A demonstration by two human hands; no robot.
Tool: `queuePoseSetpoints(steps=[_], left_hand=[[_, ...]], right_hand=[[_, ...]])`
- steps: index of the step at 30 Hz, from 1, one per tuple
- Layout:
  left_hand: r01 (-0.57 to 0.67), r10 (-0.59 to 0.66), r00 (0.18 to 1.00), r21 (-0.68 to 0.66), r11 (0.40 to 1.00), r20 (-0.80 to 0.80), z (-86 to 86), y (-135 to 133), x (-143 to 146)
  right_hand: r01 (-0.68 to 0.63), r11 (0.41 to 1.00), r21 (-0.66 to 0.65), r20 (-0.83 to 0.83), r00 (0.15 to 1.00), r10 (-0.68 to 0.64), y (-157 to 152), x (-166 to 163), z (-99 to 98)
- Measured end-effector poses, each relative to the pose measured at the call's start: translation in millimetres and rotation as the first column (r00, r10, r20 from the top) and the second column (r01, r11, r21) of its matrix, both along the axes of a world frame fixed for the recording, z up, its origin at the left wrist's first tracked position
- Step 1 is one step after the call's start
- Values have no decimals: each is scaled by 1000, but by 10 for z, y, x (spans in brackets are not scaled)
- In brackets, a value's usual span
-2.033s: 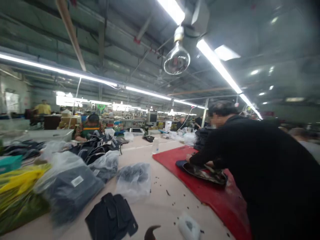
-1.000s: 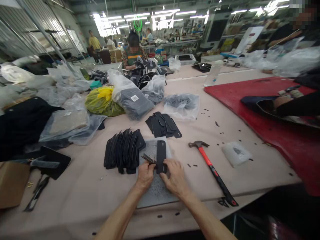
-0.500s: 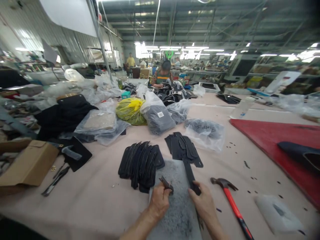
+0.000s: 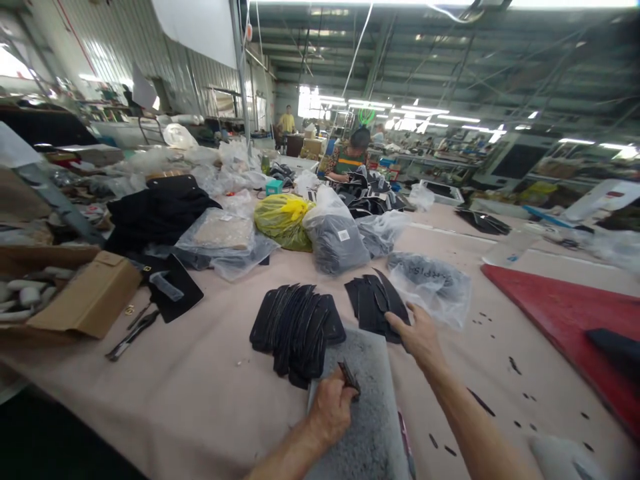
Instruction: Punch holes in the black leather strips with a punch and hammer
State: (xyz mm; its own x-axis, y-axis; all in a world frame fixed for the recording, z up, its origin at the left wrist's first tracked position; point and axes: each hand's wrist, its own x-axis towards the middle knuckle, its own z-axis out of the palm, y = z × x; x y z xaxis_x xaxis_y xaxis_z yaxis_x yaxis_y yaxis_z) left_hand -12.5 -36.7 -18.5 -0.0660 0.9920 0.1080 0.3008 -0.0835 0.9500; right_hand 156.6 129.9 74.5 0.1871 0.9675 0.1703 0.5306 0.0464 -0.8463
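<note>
My left hand is closed round a small dark metal piece, perhaps a punch or cutting die, above a grey speckled slab. My right hand reaches to a loose pile of flat black pieces beyond the slab. Its thumb and fingers grip the near end of a curved black strip, which lies over the pile's right side. Left of the slab, a fanned stack of black pieces overlaps its corner.
Behind the piles lie clear bags and a yellow bag. A cardboard box and a dark tool are at the left. A red board lies right, with black scraps between. Across the table sits a person.
My right hand has moved from the slab's right edge to the far pile, with the black strip. The left hand stays over the slab. The view has turned left; the hammer no longer shows.
</note>
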Motion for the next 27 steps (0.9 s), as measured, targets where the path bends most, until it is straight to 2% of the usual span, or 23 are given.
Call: queuePoseSetpoints(steps=[4,7,9,11,15,21,24,27], left_hand=[[11,-11,999,-3,1000,30,4,-5,2],[-5,5,1000,-5,1000,17,-2,-2,1],[-21,21,1000,-8,1000,0,-13,3,-1],[-29,29,1000,-11,1000,-10,-20,8,-3],[-21,21,1000,2,1000,-5,-13,14,-8],[-48,48,997,11,999,-52,-36,21,0],[-43,45,997,29,999,-58,-21,34,3],[-31,32,999,35,999,-37,39,30,-4]], right_hand=[[-103,991,-81,162,980,116,-40,-308,-178],[-258,946,-195,201,934,296,-168,-628,-312],[-320,916,-241,219,902,373,-217,-830,-362],[-322,904,-280,240,889,391,-225,-977,-392],[-246,889,-386,236,905,353,-181,-1084,-465],[-270,834,-481,-2,952,307,-216,-1100,-537],[-318,820,-476,-164,948,272,-294,-995,-421],[-379,814,-440,-301,916,264,-450,-703,-248]])
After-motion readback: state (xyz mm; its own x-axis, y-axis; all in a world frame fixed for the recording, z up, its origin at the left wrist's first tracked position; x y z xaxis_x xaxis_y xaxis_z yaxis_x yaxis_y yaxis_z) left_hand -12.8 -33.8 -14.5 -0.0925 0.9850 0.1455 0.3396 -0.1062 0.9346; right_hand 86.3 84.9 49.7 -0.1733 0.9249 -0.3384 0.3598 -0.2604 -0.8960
